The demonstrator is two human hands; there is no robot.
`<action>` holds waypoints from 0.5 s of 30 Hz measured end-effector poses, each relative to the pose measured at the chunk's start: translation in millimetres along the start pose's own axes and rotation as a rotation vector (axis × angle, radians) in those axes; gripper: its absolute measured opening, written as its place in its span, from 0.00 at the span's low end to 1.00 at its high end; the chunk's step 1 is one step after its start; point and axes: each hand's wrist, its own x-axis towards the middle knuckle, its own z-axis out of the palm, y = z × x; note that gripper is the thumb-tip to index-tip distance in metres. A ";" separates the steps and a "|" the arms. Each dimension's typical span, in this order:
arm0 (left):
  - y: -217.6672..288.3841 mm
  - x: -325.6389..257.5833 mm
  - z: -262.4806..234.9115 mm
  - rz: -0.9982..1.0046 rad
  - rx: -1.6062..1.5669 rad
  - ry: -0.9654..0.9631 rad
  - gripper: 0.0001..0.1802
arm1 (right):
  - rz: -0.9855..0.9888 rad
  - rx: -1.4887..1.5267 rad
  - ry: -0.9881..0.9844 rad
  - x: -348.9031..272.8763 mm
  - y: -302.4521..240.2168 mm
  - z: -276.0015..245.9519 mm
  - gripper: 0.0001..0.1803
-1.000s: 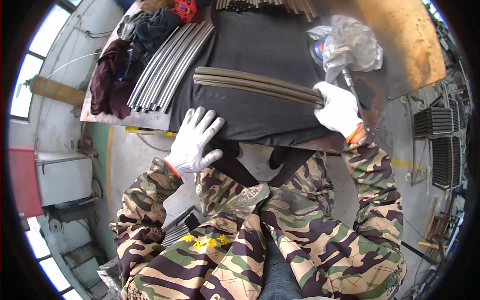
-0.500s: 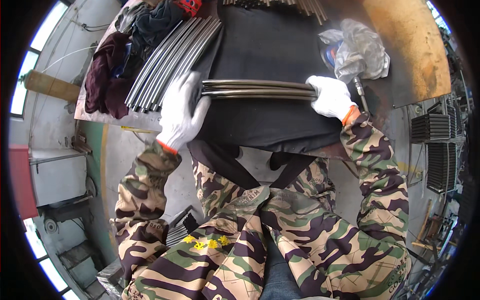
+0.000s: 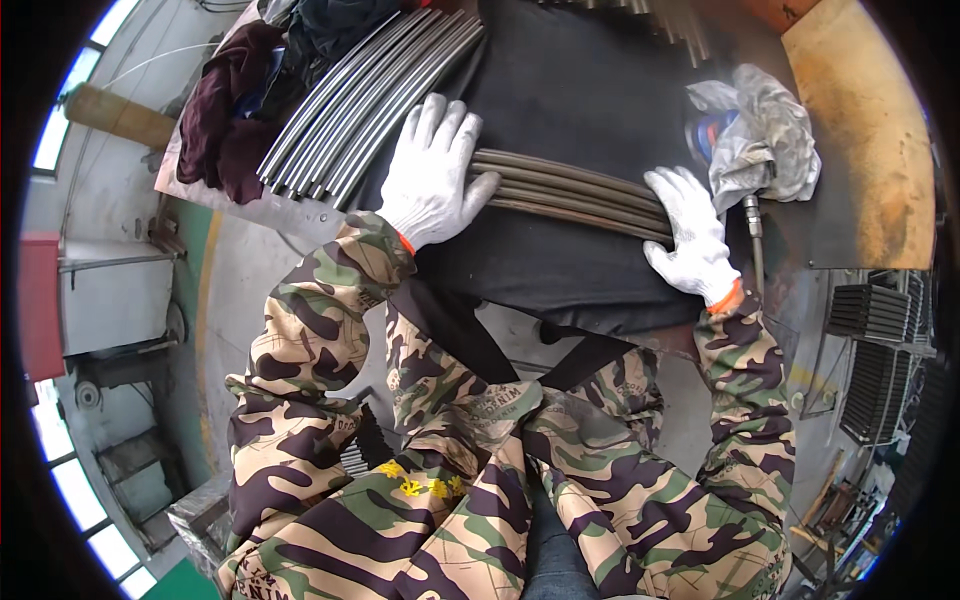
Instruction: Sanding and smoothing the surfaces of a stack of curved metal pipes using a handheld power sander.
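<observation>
Several dull metal tubes (image 3: 570, 192) lie side by side on the black cloth (image 3: 575, 100) in front of me, slanting down to the right. At their left ends my white-gloved left hand (image 3: 430, 175) is open, fingers stretched out and thumb apart, its inner edge against the tube ends. My right hand (image 3: 692, 238), gloved too, is open at the opposite ends, palm side facing them, thumb and fingers spread around the row. Beyond my left hand lies a row of shinier metal tubes (image 3: 365, 105), side by side.
Dark clothing and a maroon cloth (image 3: 228, 115) are piled on the table's left. A plastic-wrapped tool (image 3: 765, 140) with a hose fitting lies beyond my right hand. More tubes (image 3: 680, 25) sit at the far edge. A stained brown board (image 3: 865, 140) covers the right side.
My right hand has loosened from the tubes and spread its fingers. The left hand has moved in against their left ends. The tubes now lie flatter and more spread, and the view has shifted.
</observation>
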 end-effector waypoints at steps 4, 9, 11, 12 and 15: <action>-2.2 0.7 1.3 0.070 -0.075 -0.066 0.39 | 0.078 -0.103 -0.053 -0.9 -5.0 6.6 0.51; 2.7 -1.7 2.4 -0.017 -0.119 -0.096 0.40 | 0.113 -0.183 -0.056 3.7 -10.0 9.5 0.53; 7.3 -4.4 2.1 -0.051 -0.132 -0.126 0.41 | 0.107 -0.188 -0.063 0.8 -11.4 7.7 0.53; 6.8 -7.6 1.2 -0.045 -0.136 -0.147 0.41 | 0.122 -0.190 -0.119 1.7 -15.8 4.4 0.53; 6.5 -10.1 1.4 -0.023 -0.152 -0.170 0.42 | 0.133 -0.194 -0.187 3.6 -17.2 0.0 0.53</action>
